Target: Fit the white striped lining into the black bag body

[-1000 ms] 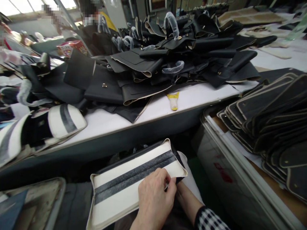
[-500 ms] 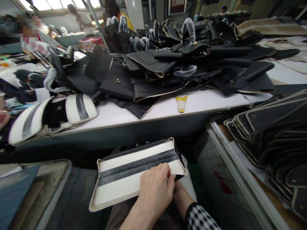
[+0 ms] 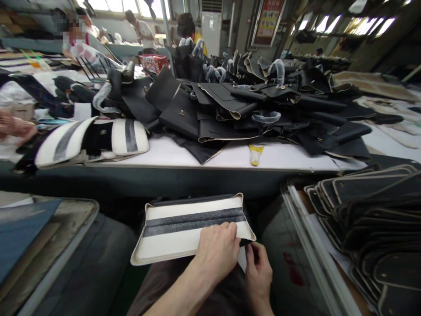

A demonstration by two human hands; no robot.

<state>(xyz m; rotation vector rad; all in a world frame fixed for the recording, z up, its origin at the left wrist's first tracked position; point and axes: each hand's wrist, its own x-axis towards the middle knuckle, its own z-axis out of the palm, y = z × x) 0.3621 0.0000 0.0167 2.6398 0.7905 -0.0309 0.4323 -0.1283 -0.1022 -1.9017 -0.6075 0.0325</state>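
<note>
Across my lap lies an unfinished bag [image 3: 171, 249], its white lining side up, with a dark grey band along it and black material at its far edge. My left hand [image 3: 217, 245] is closed over the near edge, right of the middle, fingers curled down. Just beside that, below the bag's near right corner, my right hand [image 3: 258, 265] has its thumb and fingers drawn together. Its fingertips are close to a black edge of the bag; whatever is between them is too small to make out.
On the white table [image 3: 164, 154] ahead lie a heap of black bag pieces [image 3: 226, 103], a yellow-and-white tool [image 3: 255, 154] and white striped pieces [image 3: 130, 137]. Stacked dark panels [image 3: 368, 219] fill a bin at right. A bin [image 3: 94, 224] with boards stands left. Co-workers are behind.
My right hand has moved out from beneath my left hand to the right and now shows beside the corner. My left hand keeps its hold. The view has shifted and levelled.
</note>
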